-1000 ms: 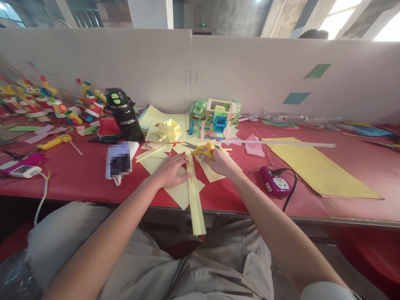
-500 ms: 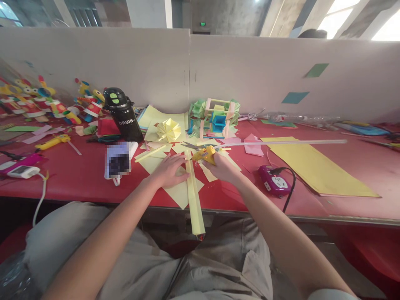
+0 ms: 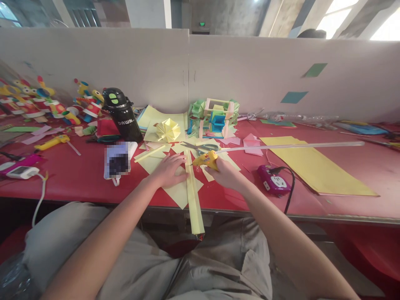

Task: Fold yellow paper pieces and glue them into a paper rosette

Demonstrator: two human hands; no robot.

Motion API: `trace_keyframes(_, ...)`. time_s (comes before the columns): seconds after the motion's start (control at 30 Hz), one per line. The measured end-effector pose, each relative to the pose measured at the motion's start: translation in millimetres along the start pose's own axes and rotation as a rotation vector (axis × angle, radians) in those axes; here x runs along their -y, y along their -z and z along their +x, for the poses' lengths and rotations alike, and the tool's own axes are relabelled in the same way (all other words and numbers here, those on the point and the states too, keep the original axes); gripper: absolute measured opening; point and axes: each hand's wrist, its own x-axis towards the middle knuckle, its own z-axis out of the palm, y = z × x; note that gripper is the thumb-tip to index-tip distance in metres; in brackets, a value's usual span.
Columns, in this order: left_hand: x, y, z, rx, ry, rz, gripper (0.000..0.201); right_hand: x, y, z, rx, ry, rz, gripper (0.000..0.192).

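Note:
My right hand grips a yellow hot glue gun whose nozzle points left at a long folded yellow paper strip. A long clear glue stick juts out of the gun's back to the right. The strip runs from the middle of the red table past its front edge toward me. My left hand lies flat on yellow paper sheets, fingertips pressing the strip's left side.
A black bottle, a white device, scissors, a yellow paper flower and a coloured paper lantern stand behind. A purple power socket with black cord sits right, beside a large yellow sheet. Toy figures crowd the left.
My right hand has drawn the glue gun a little toward me along the strip, and the glue stick's far end has swung right. My left hand stays put.

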Motion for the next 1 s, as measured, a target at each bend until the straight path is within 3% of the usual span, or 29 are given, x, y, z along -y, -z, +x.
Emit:
trace_keyframes(0.67,3.4,-2.8,-0.5,0.001,-0.002,-0.006,0.063,-0.2,10.3,-36.9,0.067,0.033,0.009,0.022)
trace_keyframes(1.0,2.1,-2.1,-0.5,0.000,0.005,0.001,0.055,-0.6,16.6,-57.8,0.124,0.039,0.038,0.023)
